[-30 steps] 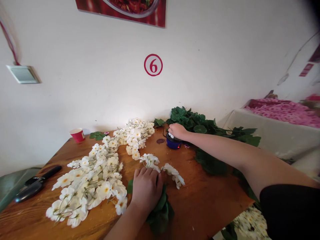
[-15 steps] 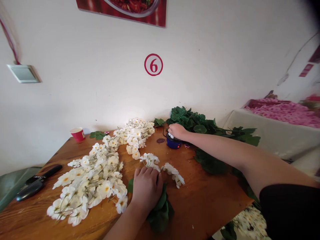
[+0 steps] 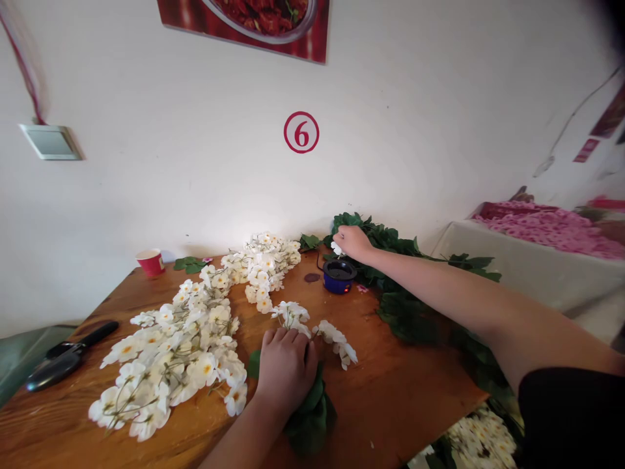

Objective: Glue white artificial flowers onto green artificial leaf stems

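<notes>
The left hand (image 3: 286,371) closed over green fabric leaves (image 3: 308,418) at lower centre of the frame, while the right hand (image 3: 353,242) pinched a white artificial blossom (image 3: 336,248) just above a round blue pot (image 3: 338,277).

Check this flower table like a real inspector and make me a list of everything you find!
surface: wooden table, with a dark round mark on its top
job's things: white flower sprays, green leaves, leafy vine
clutter: red paper cup, black-handled tool, small blue round device showing a red light
hands: left hand rests on the green leaves; right hand pinches a white blossom
cables: thin black wire beside the device
surroundings: white wall with a red 6 sign; pink flowers on the right
</notes>
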Motion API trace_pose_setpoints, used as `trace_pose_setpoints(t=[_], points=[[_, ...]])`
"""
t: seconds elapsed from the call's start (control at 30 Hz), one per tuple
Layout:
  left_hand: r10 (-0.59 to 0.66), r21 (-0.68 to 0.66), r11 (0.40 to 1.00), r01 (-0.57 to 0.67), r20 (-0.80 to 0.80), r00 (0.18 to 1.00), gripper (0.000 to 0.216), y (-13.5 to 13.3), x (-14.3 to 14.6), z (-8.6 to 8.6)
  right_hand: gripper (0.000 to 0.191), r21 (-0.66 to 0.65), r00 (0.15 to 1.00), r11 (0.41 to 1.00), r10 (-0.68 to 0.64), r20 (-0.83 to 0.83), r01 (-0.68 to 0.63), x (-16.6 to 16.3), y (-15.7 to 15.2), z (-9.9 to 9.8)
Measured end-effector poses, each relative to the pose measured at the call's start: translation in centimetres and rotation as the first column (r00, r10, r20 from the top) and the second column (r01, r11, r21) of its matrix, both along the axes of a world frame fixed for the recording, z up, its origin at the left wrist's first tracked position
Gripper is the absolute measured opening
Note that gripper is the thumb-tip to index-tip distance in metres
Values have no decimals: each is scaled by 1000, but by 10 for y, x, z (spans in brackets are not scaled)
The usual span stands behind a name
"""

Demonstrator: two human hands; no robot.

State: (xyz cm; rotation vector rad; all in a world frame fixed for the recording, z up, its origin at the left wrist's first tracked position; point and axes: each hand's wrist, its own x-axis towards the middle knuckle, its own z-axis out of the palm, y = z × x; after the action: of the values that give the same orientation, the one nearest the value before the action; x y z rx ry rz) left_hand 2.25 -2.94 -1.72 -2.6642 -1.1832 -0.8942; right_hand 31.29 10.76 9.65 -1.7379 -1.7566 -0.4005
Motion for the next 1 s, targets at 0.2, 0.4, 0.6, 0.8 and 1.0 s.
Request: trace_pose_setpoints(t=[0.2,0.4,0.6,0.8,1.0], points=[[-11,33,999,10,12,1000,21,0,0,-5,31,178,983,983,83,-163,-54,-16,-45,17],[-29,16,999,29,-1,1000,17,0,2,-6,36,240,839,964,226,-495,-118,-61,-104,-40],[-47,28,999,47,8,999,14,-1,4,-5,33,200,385,969,242,-891,-146,-95,-108,-107],[-27,35,999,28,-4,1000,17,-2,7,-5,36,191,146,949,232,-962,-251,-101,-106,-121],[-61,5,998,61,-20,998,20,-2,9,-3,35,161,263,949,233,-936,-270,-99,-110,-120]])
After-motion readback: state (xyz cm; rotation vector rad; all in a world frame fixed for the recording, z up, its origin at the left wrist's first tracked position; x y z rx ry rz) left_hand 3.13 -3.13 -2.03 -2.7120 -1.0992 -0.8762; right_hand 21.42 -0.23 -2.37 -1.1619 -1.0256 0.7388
